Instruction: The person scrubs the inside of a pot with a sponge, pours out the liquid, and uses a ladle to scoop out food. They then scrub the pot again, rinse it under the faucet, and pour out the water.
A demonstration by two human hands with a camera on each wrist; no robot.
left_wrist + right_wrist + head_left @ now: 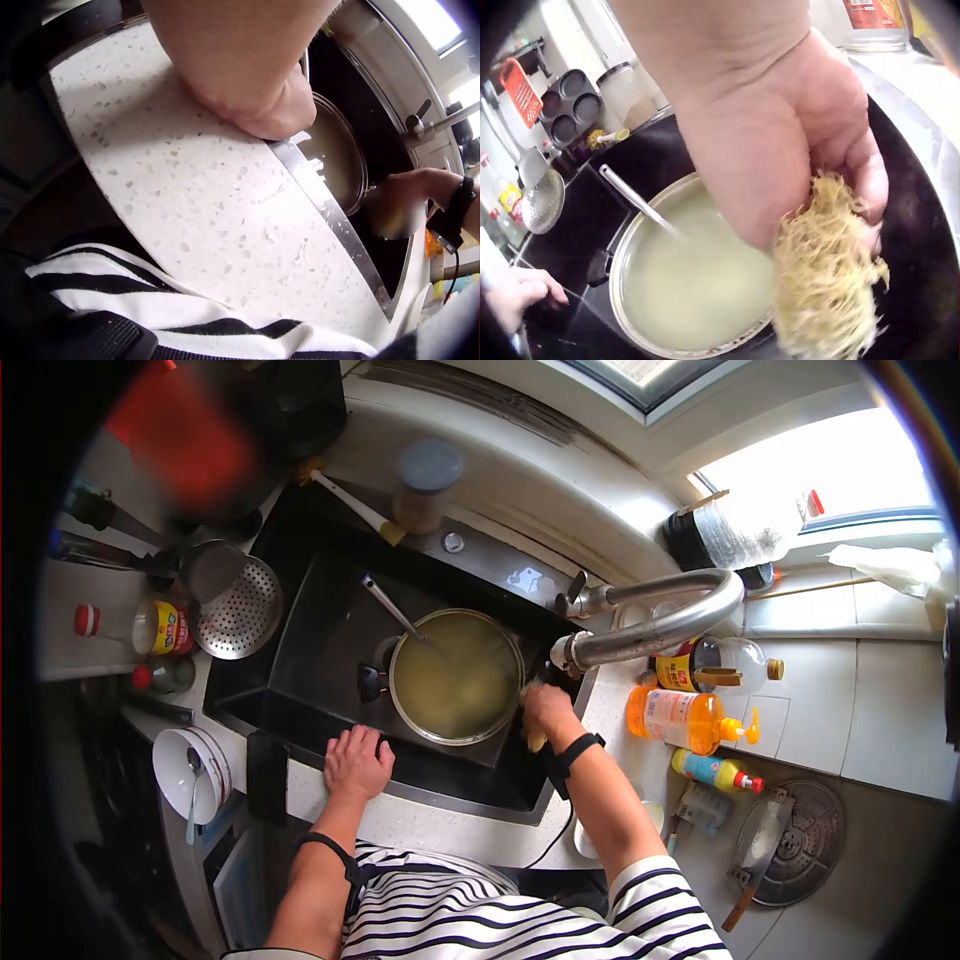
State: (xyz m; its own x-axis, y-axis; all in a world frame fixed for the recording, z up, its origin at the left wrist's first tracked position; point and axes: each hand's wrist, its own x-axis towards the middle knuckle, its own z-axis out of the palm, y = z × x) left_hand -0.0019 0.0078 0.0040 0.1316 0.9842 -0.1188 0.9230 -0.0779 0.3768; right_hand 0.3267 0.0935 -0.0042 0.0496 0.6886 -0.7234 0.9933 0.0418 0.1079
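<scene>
In my right hand is a yellowish, fibrous loofah scrubber, gripped between thumb and fingers. The hand hangs over the sink, close beside the right rim of a metal pot. Cloudy yellow-green water fills much of the pot, and a metal utensil handle leans out of it; its lower end is hidden under the water. My left hand rests on the front edge of the black sink, fingers extended and pointing toward the basin.
A curved faucet reaches in from the right. Orange soap and other bottles line the right counter. Left of the sink lie a perforated skimmer and stacked bowls. A handled brush and a lidded jar sit behind.
</scene>
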